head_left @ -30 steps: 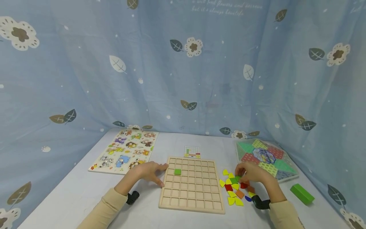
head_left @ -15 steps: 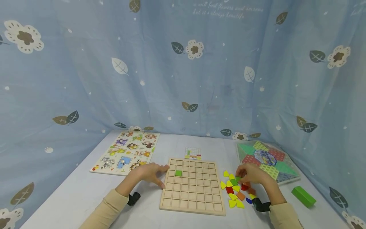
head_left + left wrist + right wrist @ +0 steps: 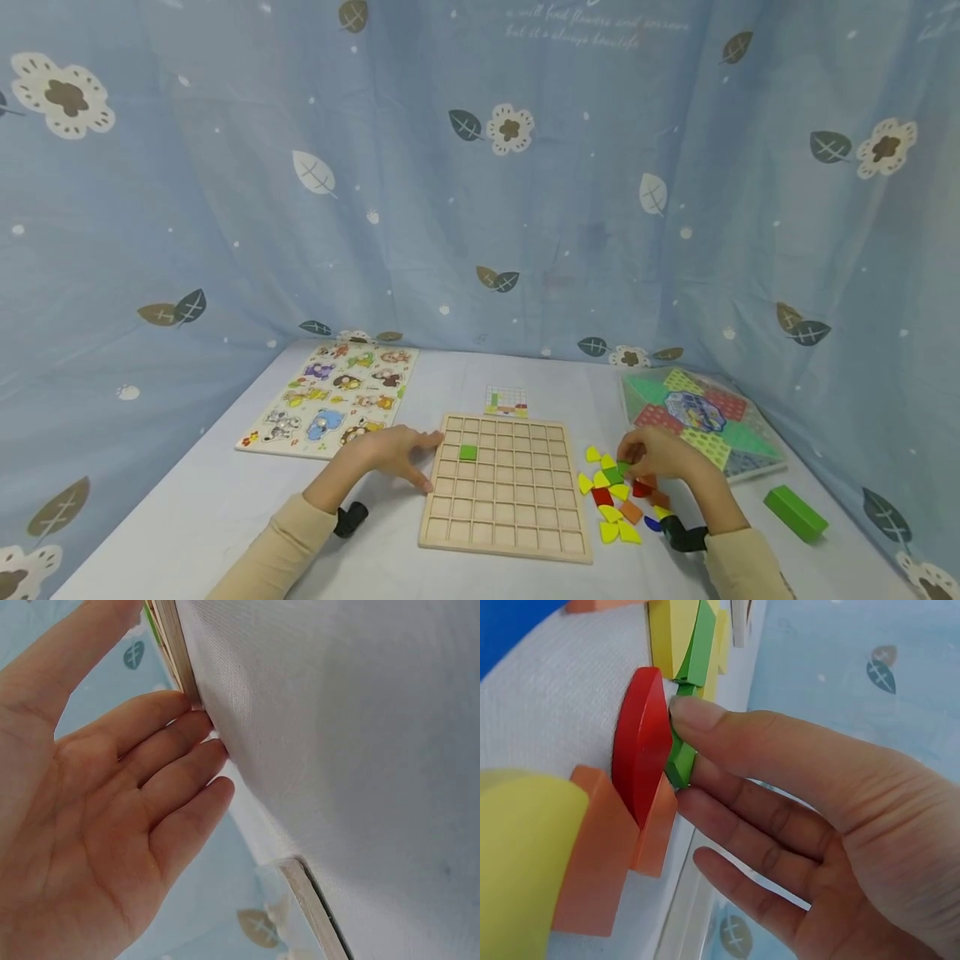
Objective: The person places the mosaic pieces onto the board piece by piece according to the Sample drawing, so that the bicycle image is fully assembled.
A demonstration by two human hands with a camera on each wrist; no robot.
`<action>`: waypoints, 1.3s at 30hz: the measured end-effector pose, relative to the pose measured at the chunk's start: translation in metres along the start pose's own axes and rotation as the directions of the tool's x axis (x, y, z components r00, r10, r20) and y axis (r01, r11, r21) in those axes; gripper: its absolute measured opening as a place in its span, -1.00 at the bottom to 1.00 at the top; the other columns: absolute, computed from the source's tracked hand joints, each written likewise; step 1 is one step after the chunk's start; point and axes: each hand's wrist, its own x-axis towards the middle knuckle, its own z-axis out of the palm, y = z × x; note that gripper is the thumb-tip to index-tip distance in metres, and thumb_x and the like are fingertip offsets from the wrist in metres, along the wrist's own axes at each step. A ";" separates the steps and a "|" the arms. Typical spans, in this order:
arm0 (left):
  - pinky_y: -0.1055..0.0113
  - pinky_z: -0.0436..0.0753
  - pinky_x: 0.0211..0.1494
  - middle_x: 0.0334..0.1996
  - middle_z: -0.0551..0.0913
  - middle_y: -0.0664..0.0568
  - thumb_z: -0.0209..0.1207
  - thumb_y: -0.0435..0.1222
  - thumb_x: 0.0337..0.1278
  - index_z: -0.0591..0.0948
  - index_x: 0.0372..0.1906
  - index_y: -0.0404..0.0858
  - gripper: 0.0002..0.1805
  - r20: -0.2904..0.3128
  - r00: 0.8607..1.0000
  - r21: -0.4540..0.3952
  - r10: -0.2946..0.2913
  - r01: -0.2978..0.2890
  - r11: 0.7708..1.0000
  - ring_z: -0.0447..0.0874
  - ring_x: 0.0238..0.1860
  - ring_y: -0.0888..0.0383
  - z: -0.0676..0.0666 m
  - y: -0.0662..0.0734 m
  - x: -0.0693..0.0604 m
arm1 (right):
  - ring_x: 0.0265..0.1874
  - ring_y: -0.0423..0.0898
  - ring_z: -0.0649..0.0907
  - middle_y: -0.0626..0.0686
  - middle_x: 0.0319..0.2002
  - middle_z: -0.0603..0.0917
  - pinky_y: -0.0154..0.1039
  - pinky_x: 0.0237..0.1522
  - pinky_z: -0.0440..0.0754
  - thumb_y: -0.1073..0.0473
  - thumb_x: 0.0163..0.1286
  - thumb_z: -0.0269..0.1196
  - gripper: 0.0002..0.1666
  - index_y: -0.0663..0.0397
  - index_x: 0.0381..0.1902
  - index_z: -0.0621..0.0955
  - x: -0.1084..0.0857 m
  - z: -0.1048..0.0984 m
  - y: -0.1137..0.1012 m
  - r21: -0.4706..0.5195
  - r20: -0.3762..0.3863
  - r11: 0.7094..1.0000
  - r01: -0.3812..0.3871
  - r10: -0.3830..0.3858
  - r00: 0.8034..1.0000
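Observation:
A wooden grid board [image 3: 504, 492] lies mid-table, with one green square [image 3: 468, 452] in a cell near its upper left. My left hand [image 3: 397, 457] touches the board's left edge with thumb and fingertips; in the left wrist view the fingers [image 3: 176, 761] are fairly straight and the palm holds nothing. To the right of the board my right hand [image 3: 658, 454] reaches into a pile of coloured pieces. There it pinches a green block [image 3: 681, 761] between thumb and fingers, beside a red curved piece [image 3: 641, 742] and orange blocks [image 3: 592, 862].
Behind the board lies a small pattern card [image 3: 506, 401]. An animal puzzle board [image 3: 337, 400] is at the back left, a patterned flat box [image 3: 701, 421] at the back right. A green bar [image 3: 796, 513] sits at far right. Yellow pieces [image 3: 609, 532] lie near the board's right edge.
The whole head view has shifted slightly. Both hands stay in place, the left at the board's edge and the right at the green block in the pile.

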 end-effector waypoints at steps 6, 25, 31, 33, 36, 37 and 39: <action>0.03 0.33 0.37 0.38 0.33 -0.05 0.41 0.09 -0.15 0.31 0.44 -0.13 -0.02 -0.006 0.999 -0.021 -0.038 0.038 0.999 0.28 0.37 -0.09 0.001 0.000 0.001 | -0.47 -0.11 0.54 -0.08 -0.46 0.60 -0.28 -0.39 0.66 0.34 0.03 0.48 -0.79 0.07 -0.36 0.69 0.000 0.000 -0.003 -0.007 -0.006 1.000 -0.028 0.028 1.000; 0.03 0.32 0.38 0.39 0.33 -0.04 0.40 0.10 -0.14 0.31 0.44 -0.14 -0.02 -0.003 1.000 -0.019 -0.026 0.026 0.999 0.27 0.37 -0.09 0.001 0.000 0.001 | -0.37 -0.07 0.61 -0.11 -0.39 0.65 -0.21 -0.30 0.69 0.32 0.05 0.44 -0.80 0.05 -0.31 0.70 -0.001 -0.008 -0.003 -0.056 -0.036 0.993 0.101 -0.103 0.994; 0.00 0.32 0.37 0.38 0.34 -0.07 0.41 0.09 -0.15 0.32 0.43 -0.16 -0.02 -0.011 0.999 -0.009 -0.034 0.034 0.999 0.28 0.36 -0.12 -0.001 0.001 -0.002 | -0.34 -0.06 0.68 -0.12 -0.34 0.70 -0.04 -0.21 0.71 0.30 0.09 0.43 -0.77 0.10 -0.24 0.72 0.004 -0.009 -0.013 -0.107 -0.132 0.956 0.273 -0.286 0.949; 0.01 0.32 0.37 0.38 0.34 -0.06 0.41 0.10 -0.16 0.32 0.43 -0.14 -0.02 -0.012 0.999 -0.006 -0.039 0.039 0.999 0.28 0.36 -0.11 -0.001 0.001 -0.001 | -0.33 -0.05 0.68 -0.14 -0.33 0.70 -0.03 -0.20 0.71 0.28 0.11 0.43 -0.76 0.08 -0.21 0.71 0.006 -0.006 -0.018 -0.108 -0.142 0.951 0.289 -0.302 0.943; 0.03 0.33 0.37 0.38 0.34 -0.04 0.40 0.11 -0.16 0.32 0.43 -0.10 -0.02 -0.011 0.999 -0.003 -0.051 0.051 0.999 0.29 0.36 -0.08 0.000 0.002 -0.001 | -0.31 0.00 0.67 -0.14 -0.30 0.69 -0.02 -0.19 0.70 0.26 0.14 0.42 -0.75 0.07 -0.18 0.70 0.008 -0.002 -0.027 -0.085 -0.140 0.949 0.304 -0.313 0.939; 0.04 0.33 0.37 0.38 0.35 -0.04 0.41 0.11 -0.16 0.32 0.43 -0.10 -0.02 -0.012 0.999 0.000 -0.052 0.052 0.999 0.29 0.36 -0.08 0.000 0.002 -0.001 | -0.31 0.01 0.67 -0.14 -0.29 0.68 -0.02 -0.19 0.70 0.26 0.14 0.42 -0.75 0.07 -0.17 0.70 0.009 -0.001 -0.030 -0.076 -0.141 0.947 0.313 -0.321 0.936; 0.04 0.33 0.37 0.37 0.35 -0.04 0.40 0.12 -0.17 0.32 0.43 -0.09 -0.02 -0.011 0.998 0.002 -0.057 0.057 0.998 0.29 0.36 -0.07 0.000 0.002 -0.001 | -0.30 0.00 0.67 -0.15 -0.28 0.68 -0.02 -0.18 0.69 0.27 0.14 0.42 -0.74 0.05 -0.17 0.70 0.010 0.002 -0.036 -0.064 -0.144 0.944 0.325 -0.331 0.933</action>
